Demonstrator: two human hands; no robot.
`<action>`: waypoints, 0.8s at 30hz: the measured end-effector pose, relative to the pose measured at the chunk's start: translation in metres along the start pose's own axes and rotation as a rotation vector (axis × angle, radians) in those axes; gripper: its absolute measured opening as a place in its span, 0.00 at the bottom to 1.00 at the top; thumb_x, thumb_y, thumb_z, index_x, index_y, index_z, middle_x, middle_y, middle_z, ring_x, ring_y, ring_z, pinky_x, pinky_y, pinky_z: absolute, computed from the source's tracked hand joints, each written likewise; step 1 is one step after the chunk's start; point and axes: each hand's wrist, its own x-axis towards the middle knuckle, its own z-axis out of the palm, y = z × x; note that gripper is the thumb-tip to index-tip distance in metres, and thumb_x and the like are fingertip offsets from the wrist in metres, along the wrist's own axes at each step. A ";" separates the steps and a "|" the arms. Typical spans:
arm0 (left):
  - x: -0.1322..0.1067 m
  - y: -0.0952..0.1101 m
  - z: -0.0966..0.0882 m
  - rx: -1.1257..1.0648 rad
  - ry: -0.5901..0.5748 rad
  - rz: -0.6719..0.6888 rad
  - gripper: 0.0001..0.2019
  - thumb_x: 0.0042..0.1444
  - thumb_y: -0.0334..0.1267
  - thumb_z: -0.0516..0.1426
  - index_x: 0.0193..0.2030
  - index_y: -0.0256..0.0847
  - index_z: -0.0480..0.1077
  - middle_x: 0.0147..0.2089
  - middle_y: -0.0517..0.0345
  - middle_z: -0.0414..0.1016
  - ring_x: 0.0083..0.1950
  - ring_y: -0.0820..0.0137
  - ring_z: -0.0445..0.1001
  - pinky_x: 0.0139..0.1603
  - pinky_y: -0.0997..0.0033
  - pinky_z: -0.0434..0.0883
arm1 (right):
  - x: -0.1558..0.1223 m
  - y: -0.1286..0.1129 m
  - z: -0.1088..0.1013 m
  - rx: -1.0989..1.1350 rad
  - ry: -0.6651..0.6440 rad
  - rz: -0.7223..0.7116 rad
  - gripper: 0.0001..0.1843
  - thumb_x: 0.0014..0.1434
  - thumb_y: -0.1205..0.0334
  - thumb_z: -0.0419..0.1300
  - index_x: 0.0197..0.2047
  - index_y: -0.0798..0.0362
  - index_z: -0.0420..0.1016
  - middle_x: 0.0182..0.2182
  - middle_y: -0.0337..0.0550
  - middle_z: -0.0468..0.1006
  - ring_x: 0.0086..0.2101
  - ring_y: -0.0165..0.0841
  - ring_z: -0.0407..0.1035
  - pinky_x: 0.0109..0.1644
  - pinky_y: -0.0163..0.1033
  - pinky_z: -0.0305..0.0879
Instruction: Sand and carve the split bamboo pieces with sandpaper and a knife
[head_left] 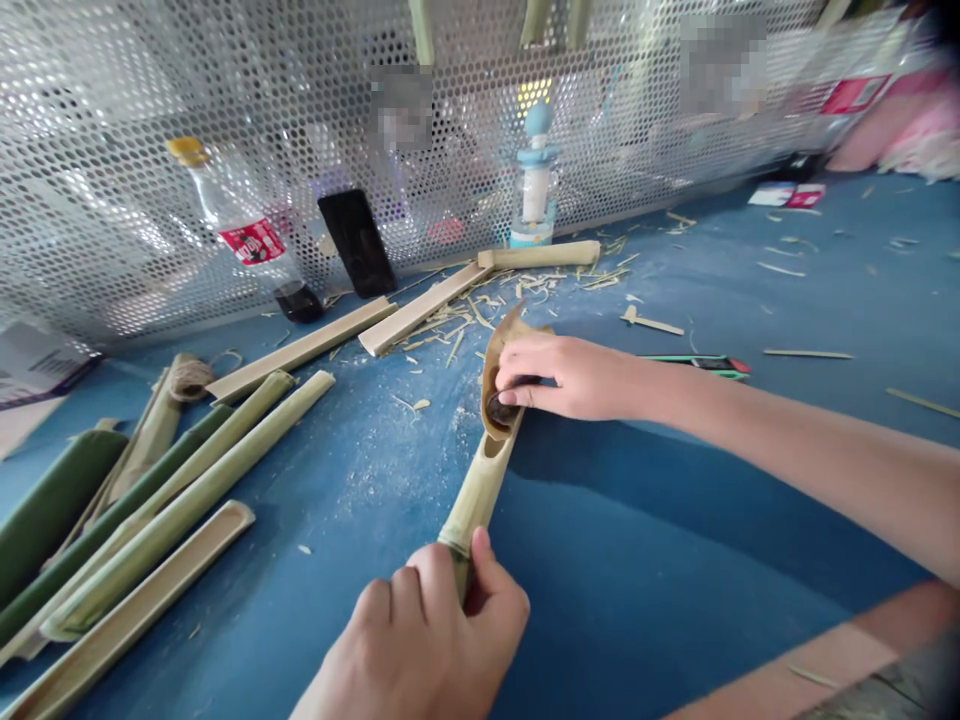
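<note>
A split bamboo piece (480,485) lies lengthways on the blue table (675,560), its hollow side up and its far end widening into a curved flap. My left hand (427,635) is closed around its near end. My right hand (574,375) rests on the far end, fingers pressed together on a small dark object (501,408) inside the hollow. I cannot make out what that object is.
Several split bamboo strips (172,500) lie at the left, more (375,320) toward the back. A plastic bottle (240,235), a black phone (357,243) and a blue-capped bottle (535,180) stand against the perforated metal screen (150,120). Shavings and a green-handled tool (697,364) lie at the right.
</note>
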 end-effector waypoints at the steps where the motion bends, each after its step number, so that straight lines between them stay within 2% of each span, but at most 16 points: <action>1: 0.000 0.000 0.002 -0.012 0.017 -0.009 0.14 0.58 0.29 0.52 0.51 0.41 0.64 0.25 0.63 0.68 0.19 0.72 0.66 0.17 0.74 0.64 | -0.001 0.004 -0.002 0.022 0.002 -0.022 0.15 0.67 0.54 0.55 0.50 0.52 0.76 0.51 0.47 0.75 0.49 0.37 0.69 0.54 0.43 0.62; 3: -0.002 0.001 0.004 -0.025 0.045 -0.023 0.14 0.58 0.29 0.53 0.51 0.41 0.65 0.25 0.64 0.67 0.19 0.72 0.67 0.16 0.74 0.64 | -0.003 0.015 -0.004 0.076 -0.065 -0.027 0.19 0.66 0.52 0.55 0.58 0.47 0.72 0.61 0.44 0.68 0.59 0.38 0.62 0.63 0.46 0.55; 6: -0.004 0.001 0.003 -0.026 0.017 -0.024 0.15 0.57 0.28 0.53 0.52 0.41 0.65 0.25 0.63 0.68 0.20 0.71 0.67 0.17 0.74 0.64 | -0.002 0.026 -0.003 0.117 -0.195 0.068 0.24 0.66 0.48 0.55 0.63 0.44 0.68 0.65 0.40 0.64 0.65 0.40 0.54 0.68 0.49 0.47; 9: -0.005 0.002 0.002 -0.035 -0.047 -0.027 0.17 0.56 0.27 0.53 0.53 0.41 0.64 0.27 0.61 0.69 0.21 0.70 0.68 0.18 0.74 0.66 | -0.001 0.012 0.005 0.139 -0.155 0.087 0.23 0.66 0.48 0.54 0.60 0.47 0.71 0.61 0.43 0.69 0.63 0.41 0.58 0.66 0.49 0.51; 12: -0.007 0.004 0.005 -0.072 -0.033 -0.062 0.16 0.57 0.29 0.53 0.52 0.43 0.64 0.27 0.62 0.69 0.22 0.70 0.70 0.18 0.73 0.66 | -0.004 -0.022 0.014 0.262 -0.151 -0.035 0.20 0.68 0.52 0.53 0.58 0.49 0.74 0.57 0.45 0.74 0.58 0.38 0.65 0.63 0.45 0.57; 14: -0.007 0.004 0.006 -0.097 -0.026 -0.073 0.15 0.57 0.31 0.53 0.52 0.43 0.64 0.27 0.61 0.69 0.22 0.69 0.70 0.18 0.73 0.67 | -0.006 -0.035 0.017 0.318 -0.197 -0.128 0.18 0.68 0.56 0.53 0.57 0.50 0.74 0.56 0.46 0.75 0.58 0.38 0.65 0.64 0.45 0.57; 16: -0.007 0.004 0.005 -0.101 -0.063 -0.074 0.17 0.56 0.30 0.53 0.53 0.42 0.64 0.28 0.61 0.70 0.23 0.69 0.71 0.19 0.73 0.67 | -0.007 -0.030 0.015 0.296 -0.166 -0.090 0.18 0.67 0.55 0.54 0.56 0.51 0.75 0.54 0.48 0.76 0.56 0.39 0.67 0.61 0.46 0.60; 19: -0.008 0.003 0.003 -0.083 -0.119 -0.081 0.21 0.53 0.26 0.54 0.55 0.41 0.63 0.29 0.61 0.70 0.22 0.70 0.71 0.19 0.74 0.67 | -0.009 -0.012 0.012 0.185 -0.048 0.109 0.19 0.66 0.52 0.55 0.54 0.51 0.76 0.51 0.48 0.78 0.53 0.42 0.70 0.58 0.49 0.63; 20: -0.009 0.003 0.003 -0.081 -0.111 -0.083 0.21 0.53 0.26 0.54 0.55 0.41 0.63 0.29 0.61 0.70 0.22 0.71 0.71 0.19 0.74 0.67 | -0.009 -0.010 0.012 0.166 -0.035 0.116 0.18 0.66 0.52 0.55 0.54 0.50 0.76 0.51 0.47 0.78 0.53 0.42 0.69 0.59 0.49 0.62; 24: -0.008 0.003 0.005 -0.069 0.001 -0.094 0.17 0.56 0.29 0.54 0.52 0.42 0.64 0.26 0.63 0.68 0.20 0.72 0.68 0.16 0.75 0.65 | -0.009 -0.017 0.016 0.245 -0.112 -0.114 0.17 0.68 0.56 0.53 0.57 0.48 0.74 0.54 0.43 0.76 0.56 0.37 0.67 0.62 0.44 0.59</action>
